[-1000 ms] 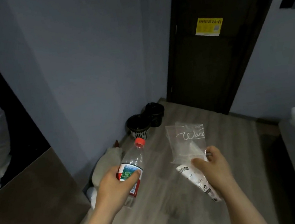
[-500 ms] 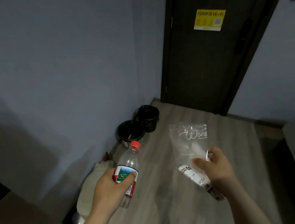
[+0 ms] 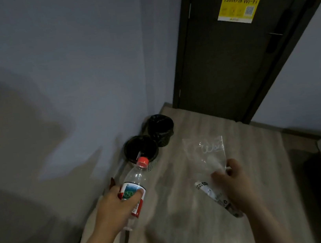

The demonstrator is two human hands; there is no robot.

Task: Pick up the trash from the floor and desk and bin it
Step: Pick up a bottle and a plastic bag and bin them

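A head-worn camera looks down at 2 bare hands held out over a pale wood-grain floor (image 3: 188, 210) in a dim room. There are 2 pieces of trash in hand, 1 per hand, and 2 black bins on the floor ahead. The left hand (image 3: 114, 208) has its grip wrapped around the middle of 1 clear plastic bottle (image 3: 136, 188), thumb across the label; the bottle tilts up and away, its red cap toward the bins, and it looks empty, with a red, white and green label around its body. The right hand (image 3: 233, 181) has its grip pinched closed on 1 clear plastic bag (image 3: 206, 156), held up so the flat sheet rises above the fingers; pale script lettering shows near its top edge, and a crumpled printed strip with black and white markings hangs below the hand. The near bin (image 3: 141, 150) and the far bin (image 3: 160, 128) stand touching or almost touching against the blue-grey wall (image 3: 66, 72), both lined with dark bags; their insides are too dark to tell what they hold. The bottle's cap overlaps the near bin's rim in this view. Beyond the bins is 1 dark door (image 3: 229, 60) bearing 1 yellow Wi-Fi sign (image 3: 239, 8).
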